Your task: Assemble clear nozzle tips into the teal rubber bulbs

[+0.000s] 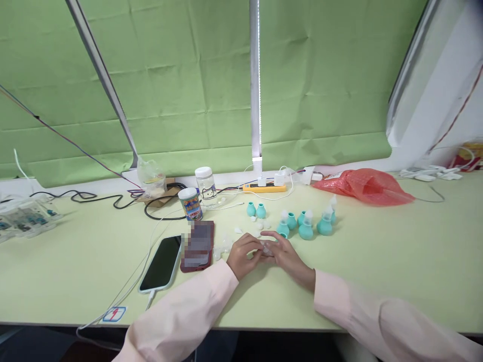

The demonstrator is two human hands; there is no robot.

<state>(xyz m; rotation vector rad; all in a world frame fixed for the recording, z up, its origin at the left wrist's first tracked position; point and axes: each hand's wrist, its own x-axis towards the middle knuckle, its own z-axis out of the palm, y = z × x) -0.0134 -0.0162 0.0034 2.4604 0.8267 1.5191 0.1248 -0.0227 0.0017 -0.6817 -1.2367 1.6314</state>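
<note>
My left hand (246, 254) and my right hand (287, 257) meet low over the table, fingers bent and pinching a small translucent plastic piece (266, 248) between them. The fingers cover much of that piece, so its exact kind does not show. Just beyond my right hand stand several turquoise bulb-shaped bottles (306, 232), some topped with clear nozzle-like tips (308, 216). Two more turquoise bottles (260, 211), without tips, stand farther back. Loose clear pieces (226, 243) lie left of my left hand, and small white pieces (259, 226) lie beyond the fingers.
To the left lie a black-screened phone (161, 264) on a charging cable and a red-cased phone (199, 244). Behind them stand a printed tub (190, 204) and a clear jar (206, 187). A yellow power strip (264, 188) and a red plastic bag (364, 187) lie along the back.
</note>
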